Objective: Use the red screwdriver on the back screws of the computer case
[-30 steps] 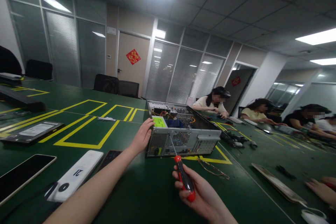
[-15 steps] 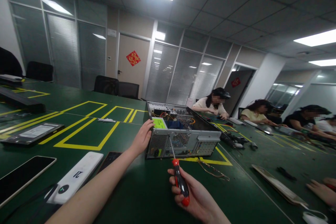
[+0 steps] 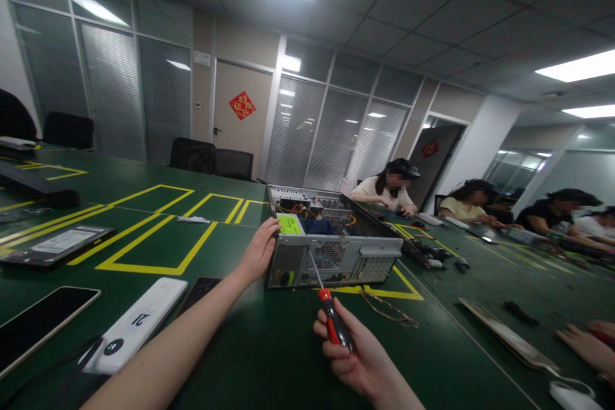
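**Screwdriver (image 3: 336,328) at the Panel of the Open Computer Case (image 3: 339,243)**

Through the head camera I see my right hand (image 3: 358,359), which is closed around the red and black handle. The shaft leans up toward the perforated metal panel; whether the tip touches it, I cannot tell. My left hand (image 3: 258,255) rests on the near left corner of the case, its fingers beside a bright green label (image 3: 289,224). On the green table (image 3: 259,349), to the left, lie a white device (image 3: 141,317) marked 21, a phone (image 3: 45,320) and a hard drive (image 3: 62,245). On the right side, several co-workers (image 3: 379,189) sit.
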The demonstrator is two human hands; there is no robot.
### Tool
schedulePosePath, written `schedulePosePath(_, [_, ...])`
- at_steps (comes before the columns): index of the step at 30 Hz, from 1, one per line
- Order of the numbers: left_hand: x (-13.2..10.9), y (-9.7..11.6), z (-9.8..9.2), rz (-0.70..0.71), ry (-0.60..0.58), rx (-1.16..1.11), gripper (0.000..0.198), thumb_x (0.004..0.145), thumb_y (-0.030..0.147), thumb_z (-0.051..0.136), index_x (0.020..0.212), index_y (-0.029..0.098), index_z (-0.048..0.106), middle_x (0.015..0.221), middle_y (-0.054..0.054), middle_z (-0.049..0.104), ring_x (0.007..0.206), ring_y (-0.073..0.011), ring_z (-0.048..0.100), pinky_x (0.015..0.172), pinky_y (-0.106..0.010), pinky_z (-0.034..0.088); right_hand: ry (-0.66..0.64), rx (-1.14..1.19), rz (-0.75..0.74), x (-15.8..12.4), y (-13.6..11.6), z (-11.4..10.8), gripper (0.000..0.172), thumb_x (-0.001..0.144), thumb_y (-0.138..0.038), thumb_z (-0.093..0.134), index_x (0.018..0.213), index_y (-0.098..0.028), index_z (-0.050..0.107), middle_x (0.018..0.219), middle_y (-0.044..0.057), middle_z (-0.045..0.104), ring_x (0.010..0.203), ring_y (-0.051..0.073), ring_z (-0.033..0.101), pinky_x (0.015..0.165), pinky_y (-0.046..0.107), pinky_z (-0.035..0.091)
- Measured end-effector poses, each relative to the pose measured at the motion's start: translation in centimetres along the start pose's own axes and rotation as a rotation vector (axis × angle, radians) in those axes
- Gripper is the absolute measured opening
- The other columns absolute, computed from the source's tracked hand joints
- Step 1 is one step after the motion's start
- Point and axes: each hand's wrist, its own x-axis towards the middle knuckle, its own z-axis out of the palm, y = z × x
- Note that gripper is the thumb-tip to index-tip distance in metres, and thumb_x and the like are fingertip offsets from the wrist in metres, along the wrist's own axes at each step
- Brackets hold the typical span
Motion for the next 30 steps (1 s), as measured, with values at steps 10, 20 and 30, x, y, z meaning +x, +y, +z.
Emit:
schedulePosePath(10, [0.0, 0.1, -0.1, 0.004, -0.009, 0.002, 0.033, 0.093, 0.029, 0.028, 0.121, 0.02, 0.044, 0.134, -0.009, 0.043, 0.132, -0.02, 0.031, 0.11, -0.044, 0.026, 0.069, 0.007, -0.066, -0.5, 0.2, 1.5, 0.028, 0.084, -0.039, 0.051, 0.082, -0.011, 0.054, 0.062, -0.002, 0.048, 0.04, 0.0, 0.029, 0.033, 0.008, 0.018])
schedulePosePath(20, [0.0, 0.0, 0.1, 0.006, -0.001, -0.004, 0.034, 0.094, 0.03, 0.027, 0.121, 0.02, 0.045, 0.134, -0.009, 0.043, 0.132, -0.0204, 0.031, 0.11, -0.045, 0.027, -0.138, -0.214, -0.164, -2.6, -1.2, 3.0, 0.049, 0.073, -0.011, 0.061, 0.119, -0.011, 0.047, 0.11, 0.014, 0.061, 0.091, 0.016, 0.06, 0.082, 0.028, 0.044])
schedulePosePath(30, [0.1, 0.2, 0.0, 0.002, 0.001, -0.005, 0.033, 0.094, 0.03, 0.027, 0.12, 0.02, 0.045, 0.133, -0.009, 0.043, 0.131, -0.0205, 0.032, 0.109, -0.045, 0.027, -0.153, -0.052, -0.17, -0.5, 0.6, 1.1, 0.033, 0.07, -0.038, 0.07, 0.086, -0.012, 0.057, 0.07, 0.0, 0.054, 0.057, 0.004, 0.046, 0.044, 0.011, 0.034])
